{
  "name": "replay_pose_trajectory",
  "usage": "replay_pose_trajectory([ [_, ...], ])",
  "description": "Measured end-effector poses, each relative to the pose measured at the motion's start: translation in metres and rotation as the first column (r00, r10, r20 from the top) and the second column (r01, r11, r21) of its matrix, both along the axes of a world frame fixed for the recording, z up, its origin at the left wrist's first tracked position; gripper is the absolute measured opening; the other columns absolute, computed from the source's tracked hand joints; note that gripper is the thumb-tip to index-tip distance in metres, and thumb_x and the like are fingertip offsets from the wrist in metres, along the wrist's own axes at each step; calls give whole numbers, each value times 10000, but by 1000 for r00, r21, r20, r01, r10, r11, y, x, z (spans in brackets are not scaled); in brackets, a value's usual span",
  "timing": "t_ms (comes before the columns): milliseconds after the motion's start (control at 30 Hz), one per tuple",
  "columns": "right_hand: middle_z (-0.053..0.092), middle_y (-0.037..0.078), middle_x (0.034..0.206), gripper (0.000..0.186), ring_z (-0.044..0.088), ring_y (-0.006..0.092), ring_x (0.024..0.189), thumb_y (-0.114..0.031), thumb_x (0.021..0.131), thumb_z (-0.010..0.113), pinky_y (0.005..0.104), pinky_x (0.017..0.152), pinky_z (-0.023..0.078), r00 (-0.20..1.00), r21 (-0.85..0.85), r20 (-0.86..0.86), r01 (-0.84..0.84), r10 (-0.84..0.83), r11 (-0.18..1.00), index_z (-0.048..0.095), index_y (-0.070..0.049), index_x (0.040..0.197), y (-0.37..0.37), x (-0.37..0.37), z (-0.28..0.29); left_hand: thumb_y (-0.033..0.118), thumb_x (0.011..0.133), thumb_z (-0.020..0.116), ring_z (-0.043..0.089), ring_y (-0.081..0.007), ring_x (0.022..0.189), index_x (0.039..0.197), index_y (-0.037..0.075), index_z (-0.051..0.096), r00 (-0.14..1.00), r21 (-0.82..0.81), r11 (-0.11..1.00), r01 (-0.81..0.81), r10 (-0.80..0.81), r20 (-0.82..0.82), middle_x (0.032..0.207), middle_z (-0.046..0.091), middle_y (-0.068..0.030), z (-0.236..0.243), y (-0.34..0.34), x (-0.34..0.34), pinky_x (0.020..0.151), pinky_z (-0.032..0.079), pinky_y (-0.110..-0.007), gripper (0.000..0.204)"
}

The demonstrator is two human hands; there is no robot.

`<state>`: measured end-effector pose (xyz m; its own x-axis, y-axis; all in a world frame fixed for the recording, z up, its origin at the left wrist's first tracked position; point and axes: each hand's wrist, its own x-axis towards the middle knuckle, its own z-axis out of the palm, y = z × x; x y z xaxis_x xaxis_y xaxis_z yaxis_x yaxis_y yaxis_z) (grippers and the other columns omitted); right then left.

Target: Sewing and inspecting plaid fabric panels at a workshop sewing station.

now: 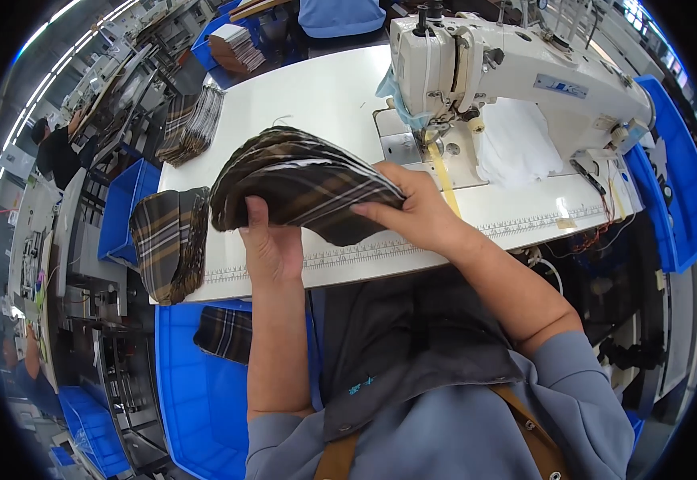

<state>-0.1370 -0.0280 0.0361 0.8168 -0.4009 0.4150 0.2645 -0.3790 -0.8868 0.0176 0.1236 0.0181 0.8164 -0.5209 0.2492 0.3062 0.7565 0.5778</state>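
Between my two hands is a thick stack of plaid fabric pieces (pixel 300 180), dark brown with tan and white stripes, held bent above the white sewing table. My left hand (pixel 272 244) grips its left lower edge, thumb on the front face and the other fingers hidden behind. On the right end, my right hand (pixel 416 208) pinches the narrower side with the thumb in front. A second plaid stack (pixel 171 244) lies at the table's left edge, and another stack (pixel 192 124) sits farther back. The sewing machine (pixel 476 72) stands to the right, beyond my right hand.
A printed ruler (pixel 476 232) runs along the table's front edge. White cloth (pixel 516 144) lies under the machine arm. Below the table, a blue bin (pixel 196 392) holds a plaid piece (pixel 224 334). More blue bins stand left (pixel 128 200) and right (pixel 680 184). A person (pixel 59 152) works far left.
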Motion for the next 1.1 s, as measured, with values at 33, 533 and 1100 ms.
replay_pose_trajectory([
  [33, 711, 104, 913, 379, 695, 187, 856, -129, 868, 773, 322, 796, 531, 996, 25, -92, 8, -5, 1000, 605, -33, 1194, -1, -4, 2, 104, 841, 813, 567, -233, 1234, 1337, 52, 559, 999, 3, 1000, -28, 28, 45, 1319, 606, -81, -4, 1, 3, 1099, 452, -387, 561],
  [533, 699, 106, 1090, 572, 674, 187, 993, -204, 761, 879, 307, 897, 523, 971, -112, 230, 99, -71, 989, 579, -52, 1224, -17, -6, 12, 51, 772, 879, 644, -124, 938, 1322, 62, 495, 907, 388, 870, -304, 139, 398, 1052, 652, -45, -15, 23, -5, 861, 540, -246, 670],
  [1100, 715, 4, 960, 313, 638, 83, 890, -81, 777, 874, 260, 846, 525, 992, 186, -78, 108, -95, 976, 707, -37, 1037, -22, -10, -12, -69, 724, 865, 701, -161, 845, 1029, -37, 630, 806, 484, 753, -446, 104, 582, 965, 735, -109, -10, 12, -23, 810, 574, -292, 387],
])
